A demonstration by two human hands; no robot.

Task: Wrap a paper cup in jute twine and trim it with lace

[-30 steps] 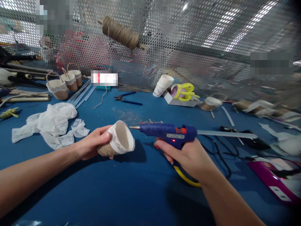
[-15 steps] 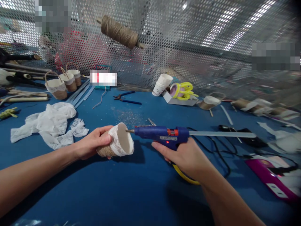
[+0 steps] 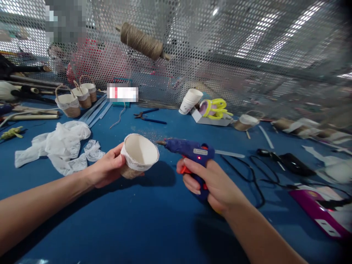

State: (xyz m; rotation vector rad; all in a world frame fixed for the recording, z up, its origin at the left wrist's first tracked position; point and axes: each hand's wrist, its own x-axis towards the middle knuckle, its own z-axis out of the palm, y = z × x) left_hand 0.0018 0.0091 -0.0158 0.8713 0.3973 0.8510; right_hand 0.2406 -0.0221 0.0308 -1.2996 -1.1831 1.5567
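Note:
My left hand [image 3: 110, 165] is closed round a paper cup [image 3: 139, 150], wrapped in twine below with a band of white lace at its rim. The cup tilts so that its open mouth faces up and toward me. In my right hand [image 3: 203, 174] is a blue hot glue gun [image 3: 184, 147], gripped by its handle, its red light on. A finger lies at the orange trigger, and a clear glue stick [image 3: 231, 153] juts from the back. The metal nozzle points left, beside the cup's rim; I cannot tell whether they touch.
White lace [image 3: 59, 146] lies on the blue table at left, before several small cup baskets [image 3: 68, 104]. Pliers [image 3: 150, 116], stacked paper cups [image 3: 190, 101] and a box with yellow-handled scissors [image 3: 216, 110] stand behind. At right are black cables [image 3: 254, 183] and a purple power strip [image 3: 316, 211].
The cup has turned from lying sideways to more upright, its mouth facing up. The glue gun's nozzle has risen slightly and moved right, out from the cup's rim. My right fingers have curled round the trigger.

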